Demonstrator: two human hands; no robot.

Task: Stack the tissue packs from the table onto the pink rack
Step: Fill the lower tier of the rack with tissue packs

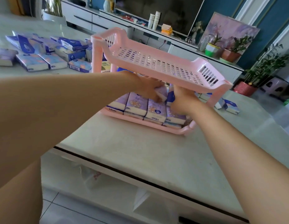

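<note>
Pale, stone-look top of the table (140, 151) fills the near ground, and a dark seam marks its near edge. Under it, on a lower shelf, lie crumpled white bags (92, 177). Two bare forearms reach over the top from the near left and near right. They meet at the pink rack (156, 62), which stands on the table in mid-scene.

The left hand (147, 88) is under the rack's top tier. Its fingers are curled round a white-and-lilac pack (162, 94), which it holds just above the lower tier. The right hand (182, 99) is just beside it on the right, also under the top tier, against an upright blue-fronted pack. Its fingertips are hidden by the tier and the packs, so I cannot tell whether it grips or only touches.

Below both hands the lower tier holds a row of packs (137, 105). They stand on edge, lilac with flower prints, touching one another from the tier's left end to its right. The top tier is a slotted pink tray on round corner posts.

Farther left on the table, loose packs (43, 52) lie in a heap, some flat and some leaning on each other. The nearest of them are just beside the rack's left post. Past the rack's right end, two packs (229, 107) lie on the table, close together.

Beyond the table a long white cabinet (189, 52) runs along the far wall. On it are a dark TV (164, 12), stacked white cups (154, 20), a lilac painting (229, 29) leaning on the wall, and potted plants (231, 52).
</note>
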